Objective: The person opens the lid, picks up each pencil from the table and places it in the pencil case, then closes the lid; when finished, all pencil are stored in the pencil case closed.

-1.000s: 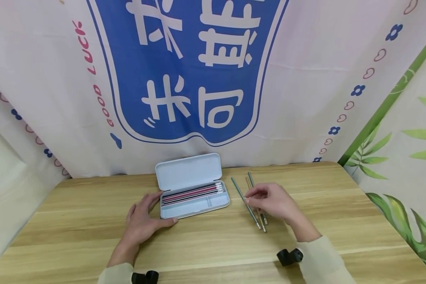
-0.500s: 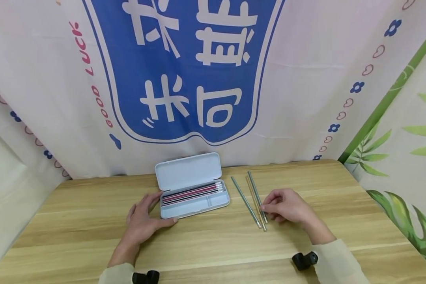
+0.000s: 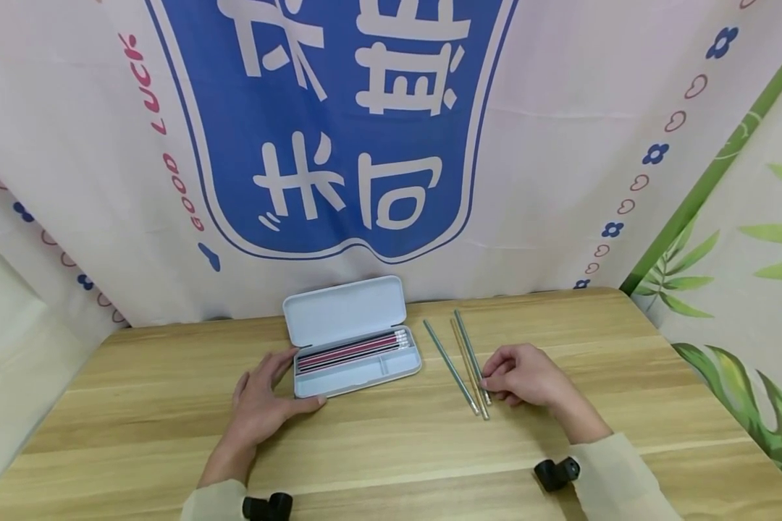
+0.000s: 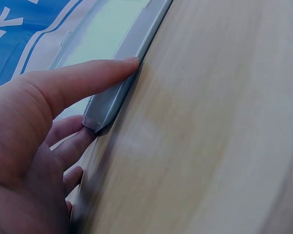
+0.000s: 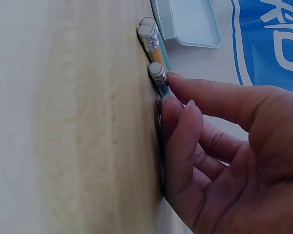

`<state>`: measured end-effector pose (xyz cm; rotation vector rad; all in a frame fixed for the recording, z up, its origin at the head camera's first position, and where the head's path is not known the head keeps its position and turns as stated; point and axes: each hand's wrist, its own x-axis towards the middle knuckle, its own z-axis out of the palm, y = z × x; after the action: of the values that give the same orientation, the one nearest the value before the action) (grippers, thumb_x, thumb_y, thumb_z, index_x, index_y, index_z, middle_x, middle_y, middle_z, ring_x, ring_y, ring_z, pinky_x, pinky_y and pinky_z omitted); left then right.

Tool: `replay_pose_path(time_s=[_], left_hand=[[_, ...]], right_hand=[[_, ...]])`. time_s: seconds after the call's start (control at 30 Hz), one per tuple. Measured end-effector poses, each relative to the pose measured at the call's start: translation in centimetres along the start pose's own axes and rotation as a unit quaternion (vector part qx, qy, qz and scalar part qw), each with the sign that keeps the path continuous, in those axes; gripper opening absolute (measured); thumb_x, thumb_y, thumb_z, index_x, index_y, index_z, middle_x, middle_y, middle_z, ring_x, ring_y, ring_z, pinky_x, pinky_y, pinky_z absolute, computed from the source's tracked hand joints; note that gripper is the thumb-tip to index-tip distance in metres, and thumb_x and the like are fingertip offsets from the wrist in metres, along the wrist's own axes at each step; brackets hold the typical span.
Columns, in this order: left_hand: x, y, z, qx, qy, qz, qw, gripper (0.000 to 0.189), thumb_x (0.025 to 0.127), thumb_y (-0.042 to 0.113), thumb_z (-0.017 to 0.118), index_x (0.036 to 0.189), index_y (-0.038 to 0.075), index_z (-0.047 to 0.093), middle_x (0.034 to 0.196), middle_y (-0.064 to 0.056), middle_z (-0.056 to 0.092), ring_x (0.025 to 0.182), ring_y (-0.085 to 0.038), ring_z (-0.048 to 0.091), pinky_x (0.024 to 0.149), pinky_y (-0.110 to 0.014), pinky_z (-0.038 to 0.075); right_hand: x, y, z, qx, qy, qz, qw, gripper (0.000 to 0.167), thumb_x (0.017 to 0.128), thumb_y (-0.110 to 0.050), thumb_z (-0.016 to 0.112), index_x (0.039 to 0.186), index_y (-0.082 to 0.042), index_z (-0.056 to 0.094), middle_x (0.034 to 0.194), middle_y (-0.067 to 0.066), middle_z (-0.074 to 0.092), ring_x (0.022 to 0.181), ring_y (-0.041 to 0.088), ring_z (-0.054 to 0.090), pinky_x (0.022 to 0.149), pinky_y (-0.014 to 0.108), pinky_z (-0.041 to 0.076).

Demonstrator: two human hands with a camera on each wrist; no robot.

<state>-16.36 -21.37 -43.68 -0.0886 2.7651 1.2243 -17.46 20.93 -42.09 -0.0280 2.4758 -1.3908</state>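
In the head view, a light-blue pencil case [image 3: 348, 382] lies with its lid [image 3: 345, 312] raised, holding several striped pencils [image 3: 352, 353]. My left hand [image 3: 261, 405] holds its left end, thumb along the front rim and fingers at the corner. Right of the case, three loose pencils lie side by side: a green pencil [image 3: 450, 365], a gold pencil [image 3: 467, 362] and another green pencil [image 3: 467, 340]. My right hand [image 3: 521, 376] pinches the rightmost green one near its eraser end. The right wrist view shows thumb and index finger just behind its eraser [image 5: 156, 69].
The wooden table [image 3: 391, 463] ends at the back against a white cloth with a blue printed panel [image 3: 339, 195]. Leaf-patterned fabric [image 3: 756, 289] hangs at the right. A small black camera sits on each wrist.
My right hand has moved right from the leftmost green pencil to the rightmost one, uncovering the gold pencil. My left hand stays on the pencil case.
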Motion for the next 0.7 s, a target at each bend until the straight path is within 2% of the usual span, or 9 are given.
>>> replay_pose_path(time_s=[0.7], left_hand=[[-0.05, -0.08, -0.03, 0.004, -0.002, 0.0, 1.0, 0.107, 0.077, 0.042, 0.096, 0.164, 0.015, 0.041, 0.171, -0.019, 0.042, 0.169, -0.042, 0.006, 0.133, -0.066, -0.009]], right_hand=[[-0.58, -0.47, -0.39, -0.022, 0.019, 0.03, 0.9991, 0.016, 0.087, -0.006, 0.081, 0.098, -0.001, 0.072, 0.077, 0.008, 0.07, 0.067, 0.017, 0.068, 0.057, 0.029, 0.06]])
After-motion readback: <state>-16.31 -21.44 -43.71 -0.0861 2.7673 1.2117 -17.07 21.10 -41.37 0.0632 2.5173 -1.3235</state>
